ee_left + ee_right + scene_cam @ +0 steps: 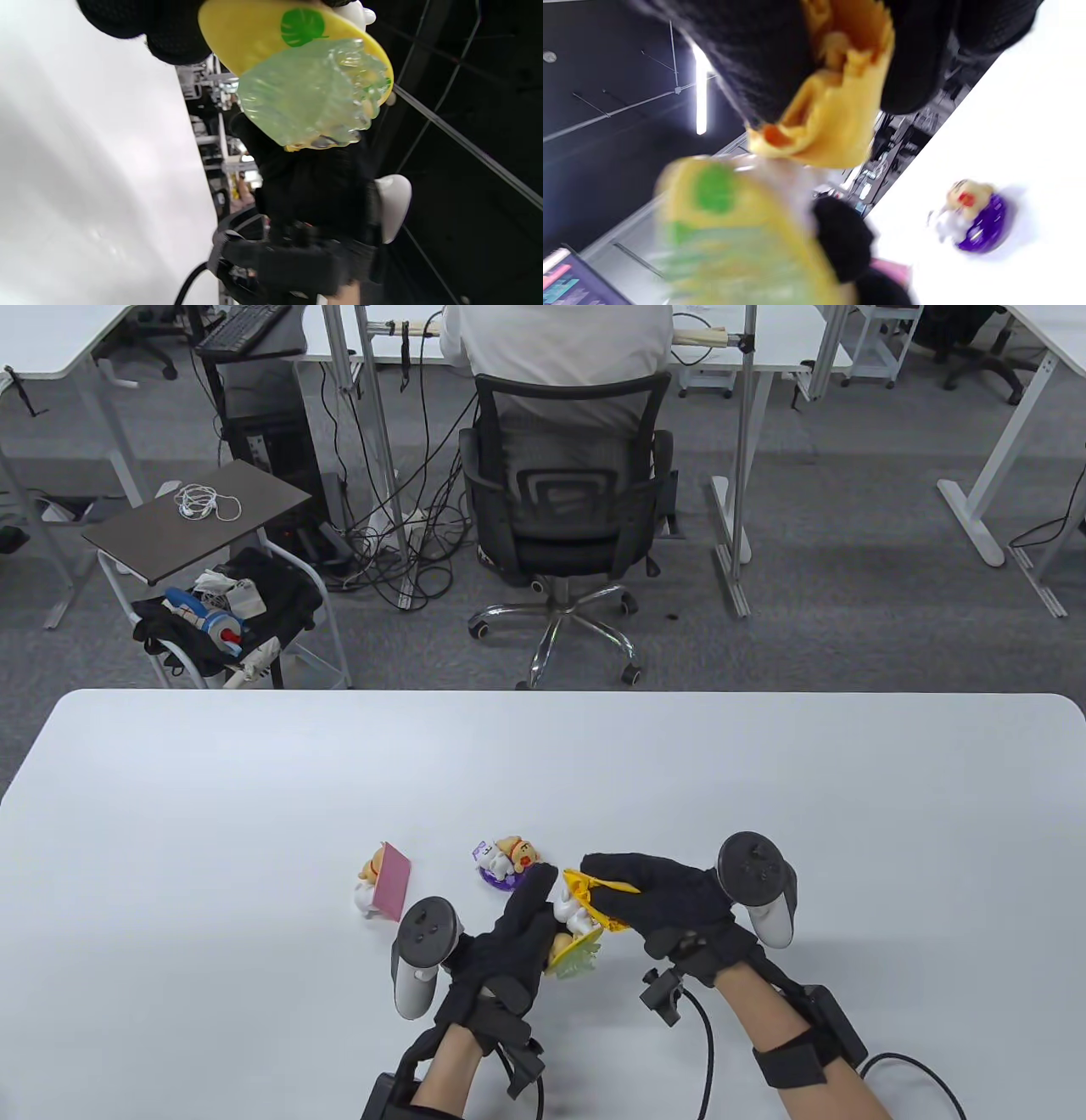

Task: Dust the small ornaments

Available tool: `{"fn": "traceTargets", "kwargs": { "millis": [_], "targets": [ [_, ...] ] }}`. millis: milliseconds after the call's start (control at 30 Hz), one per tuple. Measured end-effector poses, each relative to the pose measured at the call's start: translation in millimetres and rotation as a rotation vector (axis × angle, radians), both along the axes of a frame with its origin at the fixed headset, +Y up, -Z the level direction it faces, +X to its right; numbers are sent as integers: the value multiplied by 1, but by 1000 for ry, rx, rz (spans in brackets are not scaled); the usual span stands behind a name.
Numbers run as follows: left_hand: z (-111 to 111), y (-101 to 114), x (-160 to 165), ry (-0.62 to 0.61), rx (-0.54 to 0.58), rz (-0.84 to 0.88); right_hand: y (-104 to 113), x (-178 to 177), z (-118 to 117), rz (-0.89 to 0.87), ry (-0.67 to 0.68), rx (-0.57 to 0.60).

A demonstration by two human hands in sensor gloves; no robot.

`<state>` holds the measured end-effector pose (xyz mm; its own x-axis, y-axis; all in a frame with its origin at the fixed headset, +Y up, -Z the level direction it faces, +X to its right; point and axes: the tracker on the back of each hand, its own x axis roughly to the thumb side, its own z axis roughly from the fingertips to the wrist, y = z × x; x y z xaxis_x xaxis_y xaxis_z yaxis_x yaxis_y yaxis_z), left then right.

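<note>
My left hand [517, 933] grips a small ornament with a yellow base and a clear green part [573, 954], lifted off the white table [254, 780]. Its underside fills the left wrist view [305, 80], and it is blurred in the right wrist view [734, 228]. My right hand [657, 895] holds a yellow cloth [598, 899] pressed against the top of that ornament; the cloth also shows in the right wrist view [831, 123]. An ornament on a purple base [505, 863] stands just behind the hands and shows in the right wrist view [975, 220]. An ornament with a pink panel [383, 882] stands to the left.
Beyond the table's far edge are an office chair [564, 517] with a seated person, a small cart [212, 585] with bags, and floor cables. The two standing ornaments are close to my left hand.
</note>
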<state>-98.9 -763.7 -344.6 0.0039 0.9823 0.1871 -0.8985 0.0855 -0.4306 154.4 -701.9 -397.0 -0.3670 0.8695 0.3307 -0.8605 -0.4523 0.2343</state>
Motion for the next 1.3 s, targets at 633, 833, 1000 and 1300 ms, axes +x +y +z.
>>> {"fn": "traceTargets", "kwargs": {
  "millis": [633, 833, 1000, 1300],
  "targets": [
    [-3, -4, 7, -171, -89, 272, 7, -2, 19, -168, 83, 11],
    [-1, 0, 2, -197, -101, 447, 8, -4, 26, -8, 11, 107],
    [1, 2, -17, 122, -97, 15, 16, -8, 40, -122, -27, 96],
    [9, 3, -8, 106, -100, 8, -11, -31, 32, -117, -43, -24]
  ]
}}
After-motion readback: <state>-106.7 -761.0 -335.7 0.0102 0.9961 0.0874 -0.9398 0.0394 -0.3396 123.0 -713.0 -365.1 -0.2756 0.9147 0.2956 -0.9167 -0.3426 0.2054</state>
